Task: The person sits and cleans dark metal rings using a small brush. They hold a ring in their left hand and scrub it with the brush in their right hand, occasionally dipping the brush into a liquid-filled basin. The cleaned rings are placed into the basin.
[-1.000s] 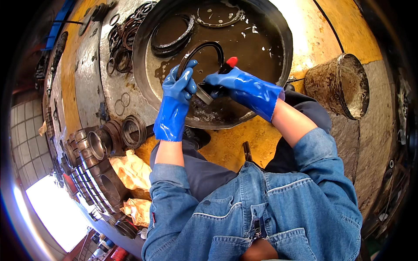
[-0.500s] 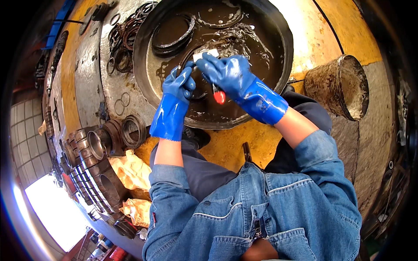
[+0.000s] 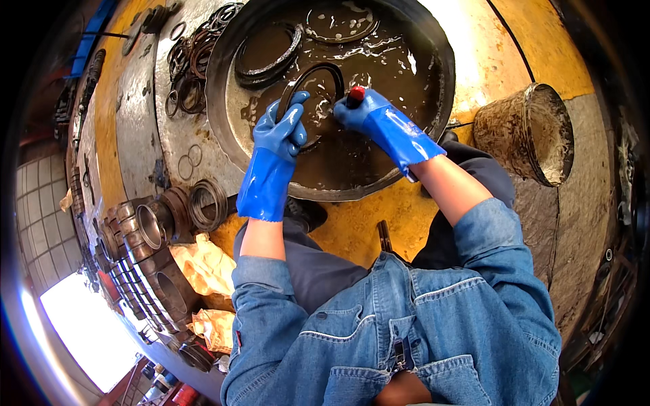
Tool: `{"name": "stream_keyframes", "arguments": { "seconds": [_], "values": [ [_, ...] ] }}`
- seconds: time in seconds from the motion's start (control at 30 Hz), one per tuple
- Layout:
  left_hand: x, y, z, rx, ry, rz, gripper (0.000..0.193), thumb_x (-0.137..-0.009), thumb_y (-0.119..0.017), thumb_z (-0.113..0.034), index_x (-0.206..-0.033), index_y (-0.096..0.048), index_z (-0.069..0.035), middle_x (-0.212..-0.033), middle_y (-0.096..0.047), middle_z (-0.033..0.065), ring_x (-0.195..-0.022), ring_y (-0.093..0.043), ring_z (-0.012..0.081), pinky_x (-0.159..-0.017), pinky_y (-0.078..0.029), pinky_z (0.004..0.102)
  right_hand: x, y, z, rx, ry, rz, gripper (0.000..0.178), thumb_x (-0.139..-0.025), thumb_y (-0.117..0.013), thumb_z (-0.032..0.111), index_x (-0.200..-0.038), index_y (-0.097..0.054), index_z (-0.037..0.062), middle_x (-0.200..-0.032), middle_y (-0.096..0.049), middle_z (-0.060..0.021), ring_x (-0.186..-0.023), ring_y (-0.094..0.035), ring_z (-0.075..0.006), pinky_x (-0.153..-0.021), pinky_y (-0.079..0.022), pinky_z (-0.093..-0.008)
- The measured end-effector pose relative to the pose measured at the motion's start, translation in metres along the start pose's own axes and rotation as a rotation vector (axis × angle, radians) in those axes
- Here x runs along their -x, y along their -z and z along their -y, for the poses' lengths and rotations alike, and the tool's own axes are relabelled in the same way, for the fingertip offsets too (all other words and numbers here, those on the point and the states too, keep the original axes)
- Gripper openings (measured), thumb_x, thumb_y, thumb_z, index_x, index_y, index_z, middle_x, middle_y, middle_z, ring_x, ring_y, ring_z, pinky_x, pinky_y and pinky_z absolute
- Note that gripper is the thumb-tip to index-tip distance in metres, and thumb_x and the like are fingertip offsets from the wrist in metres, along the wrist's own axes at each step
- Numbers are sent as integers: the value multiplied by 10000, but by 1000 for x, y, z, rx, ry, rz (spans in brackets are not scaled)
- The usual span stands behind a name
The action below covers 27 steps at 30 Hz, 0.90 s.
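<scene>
Both my hands wear blue rubber gloves over a large round dark pan (image 3: 218, 111) of murky brown liquid. My left hand (image 3: 276, 132) is closed on a thin black ring (image 3: 325, 65), which stands tilted up above the liquid. In my right hand (image 3: 365, 111), just right of the ring, is a red-handled brush (image 3: 355, 97). Its red handle end points up, and the head is hidden below the glove. Further back in the pan lie several dark rings (image 3: 271, 71) stacked at the left, and another thin ring (image 3: 342, 37) lies partly in the liquid.
A pile of black rings (image 3: 196, 61) lies on the metal floor left of the pan. A dirty bucket (image 3: 501, 132) stands at the right. Metal cylinders (image 3: 150, 224), stacked rings (image 3: 208, 205) and crumpled brown paper (image 3: 203, 264) are at the lower left.
My right hand has turned over and moved slightly right; the brush's red end now points up instead of toward me, and its white part is out of sight. More of the ring shows.
</scene>
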<state>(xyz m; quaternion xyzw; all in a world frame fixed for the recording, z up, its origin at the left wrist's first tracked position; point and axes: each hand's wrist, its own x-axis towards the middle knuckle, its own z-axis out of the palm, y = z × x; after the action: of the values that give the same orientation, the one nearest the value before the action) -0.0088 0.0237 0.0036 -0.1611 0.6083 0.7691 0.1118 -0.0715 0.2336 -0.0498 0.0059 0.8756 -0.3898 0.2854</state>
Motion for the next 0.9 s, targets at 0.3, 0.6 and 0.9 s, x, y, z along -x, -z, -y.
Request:
{"name": "stream_keyframes", "arguments": {
  "seconds": [0.3,0.6,0.9],
  "values": [
    [-7,17,5,124,-72,-19,344,-1052,-678,-133,-1378,-684,-25,-708,-688,41,-546,-576,94,-502,-415,221,39,2,-4,-822,39,292,381,-901,-749,381,-981,-786,11,-837,-754,-92,-790,-692,-167,-742,-539,-313],
    [-20,66,8,615,-164,257,423,-1091,-628,-309,-1482,-621,-147,-889,-706,-45,-645,-520,72,-621,-413,283,31,39,-7,-430,-28,141,544,-908,-762,575,-986,-801,38,-866,-776,-96,-791,-704,-194,-805,-568,-370],
    [-26,38,17,-420,-300,-405,552,-932,-826,-105,-1429,-609,0,-1144,-730,100,-981,-726,204,-871,-604,315,33,48,1,-199,178,-17,410,-918,-756,480,-1067,-793,100,-957,-783,-132,-890,-745,-281,-850,-576,-392]
  ]
}}
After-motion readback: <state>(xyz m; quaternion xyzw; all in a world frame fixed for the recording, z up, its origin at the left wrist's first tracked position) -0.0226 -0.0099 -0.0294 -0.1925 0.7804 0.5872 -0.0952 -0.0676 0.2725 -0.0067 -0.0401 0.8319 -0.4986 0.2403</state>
